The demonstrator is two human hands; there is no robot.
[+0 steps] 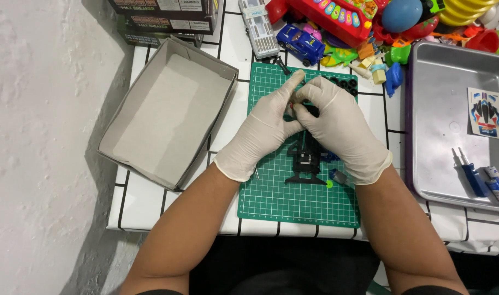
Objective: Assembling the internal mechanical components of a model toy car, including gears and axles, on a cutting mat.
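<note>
On green cutting mat [293,196]: left hand [263,131], right hand [339,123] pinch small part together, hidden between fingertips. Black toy-car chassis [305,161] at 6 o'clock below hands, long axis 12-to-6, right hand nearer.

Desk [227,218]: white top with a thin black grid pattern, cloth-like, hanging slightly over the near edge. It fills the upper and middle view; near left corner sits low left of centre.

Wall [42,147]: rough white plaster, runs along the desk's left edge. Grey shadow lies in the gap between wall and desk.

Below the near edge: dark, detail not readable.

Light: even, diffuse, from above; soft shadows fall leftward. Mild glare on the desk's far right side. No window visible.
</note>
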